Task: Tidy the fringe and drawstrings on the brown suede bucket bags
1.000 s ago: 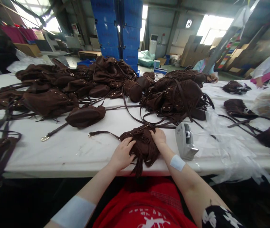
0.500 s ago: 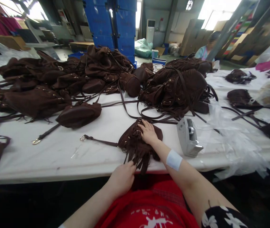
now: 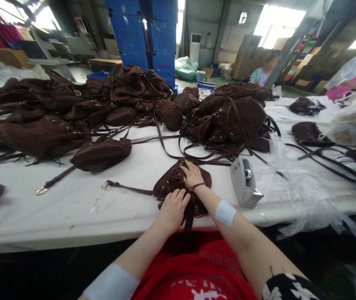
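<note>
A small brown suede fringed bag (image 3: 171, 182) lies flat on the white table (image 3: 81, 208) right in front of me, its thin strap with a metal clasp (image 3: 104, 184) trailing to the left. My left hand (image 3: 174, 207) rests on the bag's near fringed edge, fingers bent over the fringe. My right hand (image 3: 192, 175) presses flat on the bag's upper part, fingers spread. A grey tape dispenser (image 3: 244, 183) stands just right of my right wrist.
Heaps of matching brown bags (image 3: 56, 121) and a second pile (image 3: 234, 118) fill the far half of the table, straps looping toward me. Clear plastic sheets (image 3: 303, 187) cover the right side. Other people sit at the far right. Blue crates (image 3: 146, 29) stand behind.
My left hand came up from the table's edge onto the bag's fringe. My right hand stays pressed on the bag, which has shifted only slightly.
</note>
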The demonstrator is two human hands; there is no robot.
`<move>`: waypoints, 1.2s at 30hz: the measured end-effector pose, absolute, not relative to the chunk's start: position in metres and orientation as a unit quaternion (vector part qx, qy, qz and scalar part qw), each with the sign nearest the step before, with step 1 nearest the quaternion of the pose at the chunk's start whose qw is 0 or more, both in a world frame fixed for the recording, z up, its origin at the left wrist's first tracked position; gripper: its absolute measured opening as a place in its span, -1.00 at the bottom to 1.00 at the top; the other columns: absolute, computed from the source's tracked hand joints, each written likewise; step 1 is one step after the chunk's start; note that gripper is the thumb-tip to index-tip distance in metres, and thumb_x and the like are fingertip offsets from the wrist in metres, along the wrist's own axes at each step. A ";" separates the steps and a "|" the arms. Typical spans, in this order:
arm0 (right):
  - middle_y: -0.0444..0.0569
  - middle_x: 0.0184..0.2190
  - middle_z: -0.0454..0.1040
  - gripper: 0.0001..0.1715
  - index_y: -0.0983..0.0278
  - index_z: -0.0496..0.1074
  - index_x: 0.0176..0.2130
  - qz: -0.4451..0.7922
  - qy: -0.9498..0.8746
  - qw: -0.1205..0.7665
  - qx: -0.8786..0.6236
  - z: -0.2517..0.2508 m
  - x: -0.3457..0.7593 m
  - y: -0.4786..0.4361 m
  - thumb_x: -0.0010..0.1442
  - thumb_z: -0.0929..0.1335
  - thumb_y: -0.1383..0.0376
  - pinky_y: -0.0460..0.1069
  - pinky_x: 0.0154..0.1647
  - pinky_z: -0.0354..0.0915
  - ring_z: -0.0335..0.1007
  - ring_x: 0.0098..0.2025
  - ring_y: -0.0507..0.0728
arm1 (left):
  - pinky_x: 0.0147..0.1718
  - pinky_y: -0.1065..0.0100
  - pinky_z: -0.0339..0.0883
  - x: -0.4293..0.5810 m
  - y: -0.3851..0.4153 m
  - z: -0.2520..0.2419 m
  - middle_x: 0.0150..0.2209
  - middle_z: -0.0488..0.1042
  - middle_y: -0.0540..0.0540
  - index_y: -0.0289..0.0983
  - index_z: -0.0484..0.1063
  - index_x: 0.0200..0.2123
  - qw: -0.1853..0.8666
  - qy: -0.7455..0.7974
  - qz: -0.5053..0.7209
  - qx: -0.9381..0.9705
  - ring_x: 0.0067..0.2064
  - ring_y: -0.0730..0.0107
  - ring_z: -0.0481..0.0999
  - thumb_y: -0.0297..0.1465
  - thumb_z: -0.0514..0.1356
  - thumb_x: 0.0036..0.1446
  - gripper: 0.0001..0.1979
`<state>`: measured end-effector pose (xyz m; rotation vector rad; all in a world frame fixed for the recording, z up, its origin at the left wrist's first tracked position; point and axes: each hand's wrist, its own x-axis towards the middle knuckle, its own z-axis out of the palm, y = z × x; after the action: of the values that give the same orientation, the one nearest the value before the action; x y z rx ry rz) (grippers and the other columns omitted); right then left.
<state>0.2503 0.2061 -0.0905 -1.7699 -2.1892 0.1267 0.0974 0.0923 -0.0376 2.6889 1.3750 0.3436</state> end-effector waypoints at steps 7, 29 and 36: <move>0.03 0.35 0.01 -0.48 0.18 0.27 0.22 0.030 -0.775 0.163 -0.610 -0.089 0.252 0.203 0.30 0.23 0.17 0.17 0.30 -0.07 -0.08 0.34 0.24 | -0.23 0.25 0.38 0.113 0.086 -0.051 -0.18 0.43 -0.17 -0.28 0.36 -0.17 0.085 0.468 0.028 0.879 -0.15 0.20 0.44 -0.55 -0.05 0.21 -0.76; 0.08 0.37 -0.04 -0.43 0.17 0.23 0.25 0.059 -0.768 0.145 -0.620 -0.094 0.250 0.218 0.28 0.27 0.15 0.17 0.30 -0.08 -0.01 0.31 0.28 | -0.04 0.35 0.39 0.014 -0.023 -0.037 -0.08 0.49 -0.06 -0.19 0.40 -0.15 0.305 0.424 0.025 0.852 -0.07 0.34 0.47 -0.62 0.02 -0.01 -0.62; 0.08 0.37 -0.05 -0.45 0.16 0.21 0.26 0.052 -0.769 0.148 -0.620 -0.094 0.251 0.215 0.34 0.21 0.12 0.15 0.31 -0.09 -0.02 0.32 0.25 | 0.23 0.09 0.12 0.035 0.095 -0.018 0.22 0.21 -0.24 -0.28 0.19 0.17 0.085 0.508 0.174 0.839 0.24 0.09 0.17 -0.39 0.15 0.12 -0.47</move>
<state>0.2512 0.2153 -0.0944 -1.7833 -2.2098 0.1493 0.0349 0.0949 -0.0177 2.5024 1.5166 0.5193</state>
